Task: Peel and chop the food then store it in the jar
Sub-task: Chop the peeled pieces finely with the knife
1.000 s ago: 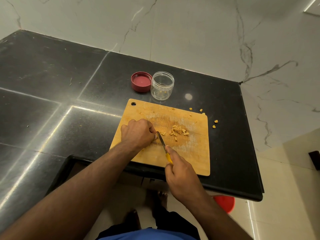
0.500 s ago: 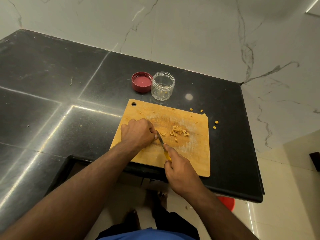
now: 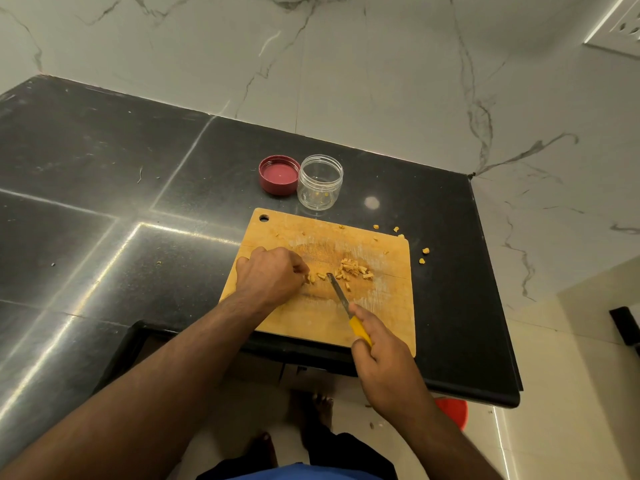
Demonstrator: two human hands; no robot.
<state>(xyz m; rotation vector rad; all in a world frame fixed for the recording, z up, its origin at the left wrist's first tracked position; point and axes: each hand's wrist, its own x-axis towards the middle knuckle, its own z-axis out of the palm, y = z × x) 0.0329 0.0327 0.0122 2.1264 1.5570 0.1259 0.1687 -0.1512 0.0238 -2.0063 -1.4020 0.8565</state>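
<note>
A rectangular light wooden cutting board (image 3: 381, 317), with a round hanging hole at its far left corner, lies on a black polished stone countertop (image 3: 104, 209) and serves as the reference for all positions. Near the board's centre sits a small heap of chopped yellow-orange food pieces (image 3: 353, 270). Just left of this heap, the left hand (image 3: 268, 273) rests knuckles-up on the board with its fingers curled under, their tips pinching a few uncut pieces (image 3: 311, 278) against the wood. The right hand (image 3: 384, 362) hangs over the board's near edge, fingers wrapped round the yellow handle of a small knife (image 3: 341, 296); the narrow steel blade slants across the board, its tip between the left fingertips and the heap. Whether the tip touches the wood cannot be told. Single stray bits (image 3: 424, 251) lie off the board's far right corner on the stone, and a few more along its far edge. Just beyond the far edge stands an open, clear round plastic jar (image 3: 320, 183), upright, holding only a few yellow pieces at its bottom. A dark red screw lid (image 3: 279, 174), inside facing up, lies touching or just beside the jar on its left. A white marble-veined wall (image 3: 346, 64) rises behind the countertop. Below the near edge, bare feet (image 3: 320, 410) stand on a pale floor beside a red round object (image 3: 452, 410), partly hidden.
</note>
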